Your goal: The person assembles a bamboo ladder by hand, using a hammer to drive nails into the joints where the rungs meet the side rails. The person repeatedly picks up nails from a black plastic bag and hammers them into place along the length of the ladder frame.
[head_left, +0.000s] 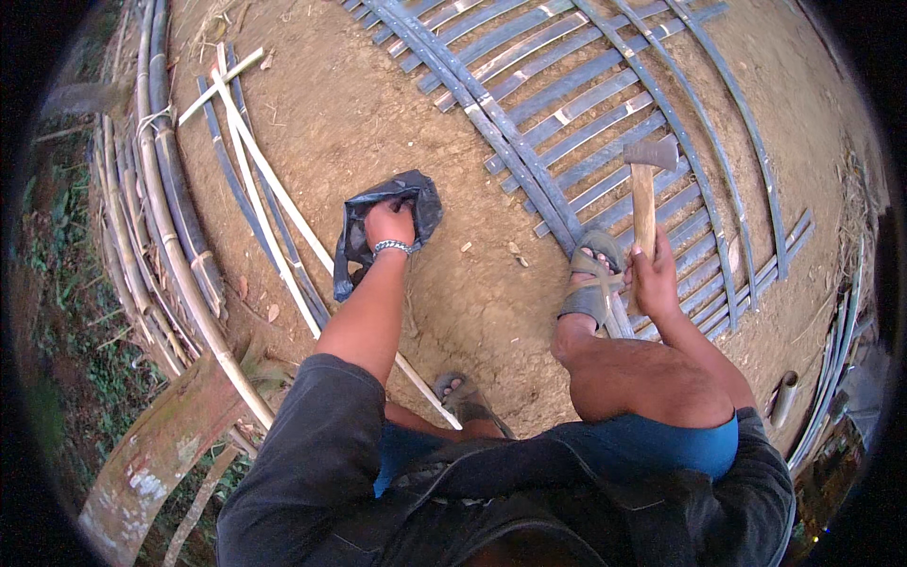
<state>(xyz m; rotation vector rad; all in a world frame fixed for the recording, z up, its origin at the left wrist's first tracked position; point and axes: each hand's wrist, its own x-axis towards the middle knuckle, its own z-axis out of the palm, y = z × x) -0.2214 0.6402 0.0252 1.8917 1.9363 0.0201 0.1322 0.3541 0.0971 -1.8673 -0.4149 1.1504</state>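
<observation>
My left hand (388,224), with a metal bracelet on the wrist, reaches into a dark plastic bag (416,200) lying on the dirt ground; its fingers are hidden inside the bag. My right hand (654,276) grips the wooden handle of a small hatchet (645,180), whose metal head points away from me over a woven bamboo lattice (567,104). My right foot in a grey sandal (591,279) rests on the edge of the lattice. My left sandal (463,397) is on the dirt near my body.
Loose split bamboo strips (255,180) lie crossed on the ground to the left. Long bamboo poles (161,208) run along the left edge beside grass. A short bamboo tube (783,397) lies at the right. A flat wooden plank (161,454) sits lower left.
</observation>
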